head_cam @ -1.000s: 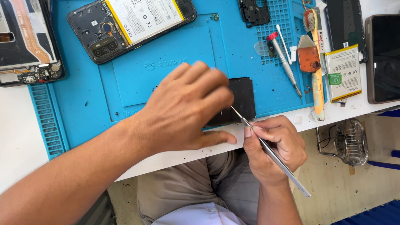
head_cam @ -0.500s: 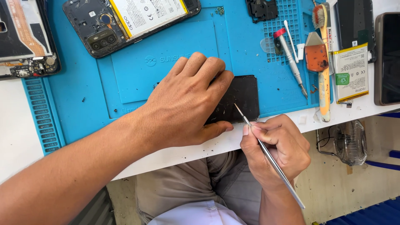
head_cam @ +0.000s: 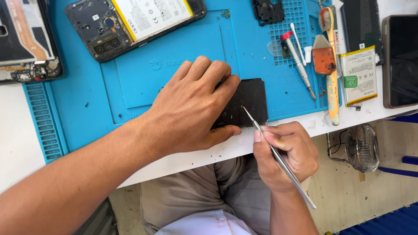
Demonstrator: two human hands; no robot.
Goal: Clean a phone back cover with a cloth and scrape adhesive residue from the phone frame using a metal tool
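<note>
Right hand [head_cam: 287, 152] pinches slim metal tweezers [head_cam: 278, 156] between thumb and fingers, closed around the shaft; the tip touches the black flat panel [head_cam: 248, 102] near its lower right part. Left hand [head_cam: 196, 109] lies flat, fingers together and spread over the left part of the same panel, pressing it down without gripping it. The panel sits at the near edge of the blue work mat [head_cam: 87, 104], just beside the white table edge [head_cam: 305, 126]. Further out on the mat: an opened phone [head_cam: 130, 24] at the top, showing a white rectangular battery label with a yellow stripe along one side. To the right, a red-capped screwdriver [head_cam: 298, 65] lies slanted, an orange triangular scraper [head_cam: 323, 58] just beside it, and a yellow-handled brush [head_cam: 331, 65] runs down toward the table edge. Beyond the mat's right border, a loose battery [head_cam: 359, 74] with a white label, yellow trim and a small green square patch. A dark phone [head_cam: 399, 61] lies at the far right. Another opened device [head_cam: 26, 43] sits upper left. A small fan [head_cam: 361, 148] stands on the floor below.
</note>
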